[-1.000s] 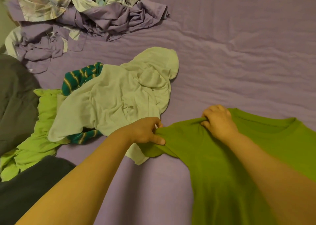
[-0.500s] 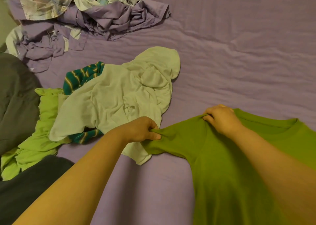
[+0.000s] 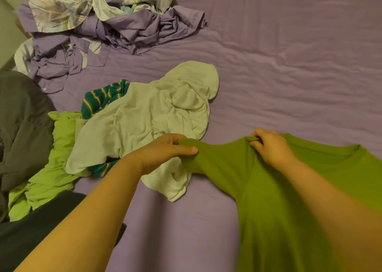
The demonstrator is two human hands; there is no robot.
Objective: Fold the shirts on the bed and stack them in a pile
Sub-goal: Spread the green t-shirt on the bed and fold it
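The left hand (image 3: 165, 151) pinches the end of the sleeve of the olive green shirt (image 3: 279, 199), thumb on top and fingers curled beneath. The right hand (image 3: 268, 145) grips a fold of the same shirt at the shoulder seam, knuckles up. Compared with a second ago, the left hand has drawn the sleeve end outward to the left, so the sleeve now runs nearly taut between the two hands; the right hand has stayed at the shoulder as an anchor. The shirt body lies flat on the bed (image 3: 289, 75), collar toward the far right, lower hem out of view.

Assessment: the sleeve is being straightened before the first fold. No folded pile is visible.

Just left of the sleeve lies the unfolded heap: a pale shirt (image 3: 140, 122) on top, its edge under the left hand, over a green striped shirt (image 3: 103, 98) and a lime shirt (image 3: 51, 168). Crumpled purple bedding (image 3: 115, 25) sits well beyond, and a dark grey cloth (image 3: 20, 122) lies at the far left.
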